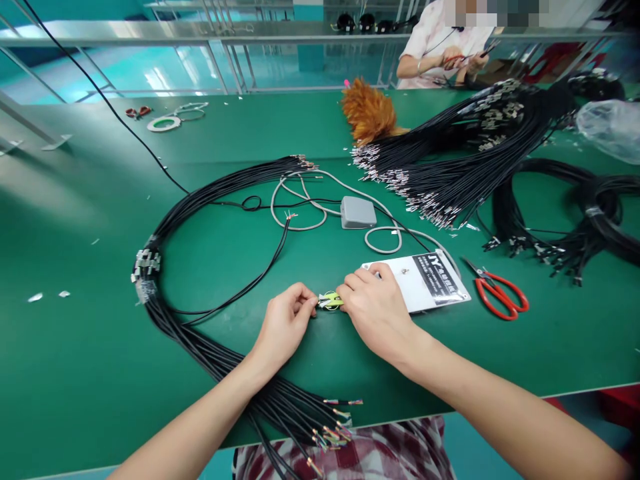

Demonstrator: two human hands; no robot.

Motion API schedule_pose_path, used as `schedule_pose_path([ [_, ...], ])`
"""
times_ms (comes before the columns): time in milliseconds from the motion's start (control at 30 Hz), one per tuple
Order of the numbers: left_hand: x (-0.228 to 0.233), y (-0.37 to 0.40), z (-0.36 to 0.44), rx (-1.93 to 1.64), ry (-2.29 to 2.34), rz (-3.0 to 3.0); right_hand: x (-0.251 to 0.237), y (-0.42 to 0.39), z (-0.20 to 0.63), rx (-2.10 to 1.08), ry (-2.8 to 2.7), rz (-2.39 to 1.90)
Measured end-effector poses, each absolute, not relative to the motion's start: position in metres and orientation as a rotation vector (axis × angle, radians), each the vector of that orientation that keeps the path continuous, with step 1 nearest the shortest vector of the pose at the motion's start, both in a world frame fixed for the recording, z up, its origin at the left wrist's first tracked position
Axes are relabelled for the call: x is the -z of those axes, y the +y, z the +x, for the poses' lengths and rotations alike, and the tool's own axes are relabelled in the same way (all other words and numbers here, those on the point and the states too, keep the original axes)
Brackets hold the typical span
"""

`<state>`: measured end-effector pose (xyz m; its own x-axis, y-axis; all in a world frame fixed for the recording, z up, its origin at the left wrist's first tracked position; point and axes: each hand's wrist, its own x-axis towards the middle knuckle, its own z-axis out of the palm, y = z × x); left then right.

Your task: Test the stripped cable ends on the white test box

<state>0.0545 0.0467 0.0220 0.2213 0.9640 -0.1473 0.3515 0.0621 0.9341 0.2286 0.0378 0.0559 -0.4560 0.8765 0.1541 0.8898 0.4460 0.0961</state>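
Right now both hands meet mid-bench [100, 373], left hand [285, 323] and right hand [375, 308] each pinching the little yellow-green wire ends [330, 301] in a fingertip grip, steadying them low over the surface.

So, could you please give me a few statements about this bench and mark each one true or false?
1. Both hands pinch a small yellow-green wire end: the left hand and right hand meet at the wire end. True.
2. The red scissors lie left of the left hand. False: they lie to the right of the white packet.
3. The grey pedal box sits on the green table. True.
4. Nobody else is at the table. False: another person works at the far side.
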Motion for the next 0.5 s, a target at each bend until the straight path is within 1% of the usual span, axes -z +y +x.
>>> schedule_pose_path([
  [133,-0.022,0.048,0.054,-0.753,1.316,1.494,-0.063,0.032,0.232,0.195,-2.572,-1.569],
  [267,-0.021,0.048,0.053,-0.751,1.317,1.489,-0.068,0.010,0.259,0.161,-2.303,-1.488],
  [400,-0.020,0.048,0.053,-0.768,1.309,1.478,-0.054,-0.023,0.287,0.192,-1.937,-1.489],
  [500,-0.021,0.050,0.053,-0.782,1.302,1.468,-0.037,-0.040,0.290,0.174,-1.906,-1.470],
])
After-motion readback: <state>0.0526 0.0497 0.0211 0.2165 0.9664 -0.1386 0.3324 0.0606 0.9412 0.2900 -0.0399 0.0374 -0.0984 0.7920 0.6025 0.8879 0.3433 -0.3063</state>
